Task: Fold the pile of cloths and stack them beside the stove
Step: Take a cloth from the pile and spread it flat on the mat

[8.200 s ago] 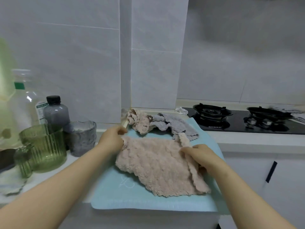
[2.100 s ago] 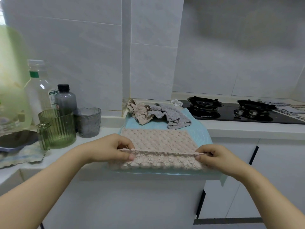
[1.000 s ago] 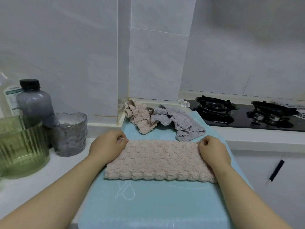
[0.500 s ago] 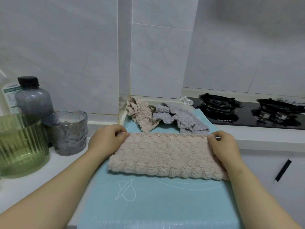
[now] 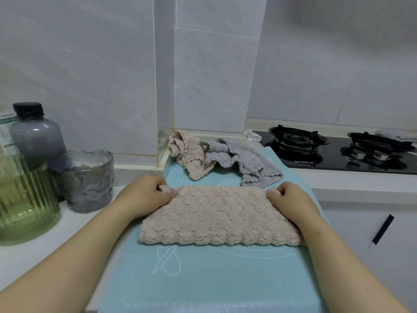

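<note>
Between the left hand (image 5: 144, 196) and right hand (image 5: 292, 201), each pinching 1 far corner, lies the folded beige cloth (image 5: 221, 219) (bare mat (image 5: 225, 281) nearer than both hands).

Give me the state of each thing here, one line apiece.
Beige fluffy cloth: folded, flat on the mat.
Left hand: pinches its far left corner.
Right hand: pinches its far right corner.
Second beige cloth: crumpled, unfolded.
Grey fluffy cloth: crumpled, unfolded.
Dark grey plastic bottle: upright, black cap on.
Black gas stove: no flame visible.
Light blue silicone mat: spread flat.
</note>
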A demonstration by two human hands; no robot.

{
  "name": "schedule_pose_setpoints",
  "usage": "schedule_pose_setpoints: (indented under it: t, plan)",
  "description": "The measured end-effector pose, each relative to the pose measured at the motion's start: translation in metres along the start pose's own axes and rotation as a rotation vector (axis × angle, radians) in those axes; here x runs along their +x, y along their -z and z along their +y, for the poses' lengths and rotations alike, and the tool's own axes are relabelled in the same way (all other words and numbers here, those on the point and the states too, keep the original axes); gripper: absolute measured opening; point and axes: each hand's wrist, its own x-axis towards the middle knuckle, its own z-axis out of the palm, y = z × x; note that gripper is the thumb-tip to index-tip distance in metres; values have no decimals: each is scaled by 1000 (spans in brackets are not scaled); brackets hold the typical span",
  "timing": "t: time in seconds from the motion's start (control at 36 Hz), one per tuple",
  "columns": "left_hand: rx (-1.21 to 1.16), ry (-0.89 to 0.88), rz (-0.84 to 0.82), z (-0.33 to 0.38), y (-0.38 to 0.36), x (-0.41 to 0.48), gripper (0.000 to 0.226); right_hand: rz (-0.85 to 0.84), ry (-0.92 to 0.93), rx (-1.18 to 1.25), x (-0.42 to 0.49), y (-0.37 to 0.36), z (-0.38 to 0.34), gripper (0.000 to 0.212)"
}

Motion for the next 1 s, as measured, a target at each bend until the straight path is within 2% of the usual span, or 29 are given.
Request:
schedule_pose_setpoints:
  t: [0.14, 0.31, 0.39, 0.47, 0.56, 0.64, 0.67, 0.69, 0.75, 0.78, 0.86, 0.94, 1.0]
  plan:
    - [-151, -117, 180, 8, 2, -6, 14, 87, 55, 259, -3, 3, -2, 18]
    - [-649, -82, 259, 10, -2, -3, 19, 267, 84, 443, -1, 8, -3, 9]
    - [-539, -43, 226, 10, -7, -1, 25, 289, 65, 392, -4, 9, -3, 14]
    - [-339, 33, 172, 11, -11, -1, 34, 179, 10, 283, -6, 6, -4, 30]
    - [-428, 108, 120, 13, -8, 0, 37, 95, -36, 257, -7, 7, -4, 43]
    - [-563, 64, -16, 9, 0, 0, 23, 42, -40, 282, -11, 12, -5, 38]
    - [-583, 33, -91, 9, 3, -2, 11, 23, -42, 290, -13, 14, -4, 34]
    - [-585, -1, -179, 8, 6, -4, 9, 2, -45, 299, -16, 17, -3, 31]
    - [-550, -47, -320, 6, 8, -6, 30, -49, -39, 300, -21, 25, 0, 29]
    - [-526, -61, -353, 6, 9, -8, 30, -82, -30, 291, -23, 29, 2, 30]
    - [-396, -93, -285, 7, 9, -11, 20, -190, -6, 262, -30, 39, 4, 34]
    - [-405, -113, -140, 8, 5, -14, 24, -281, 20, 222, -35, 48, 6, 36]
    - [-446, -148, -99, 9, 3, -16, 27, -307, 30, 248, -38, 51, 5, 25]
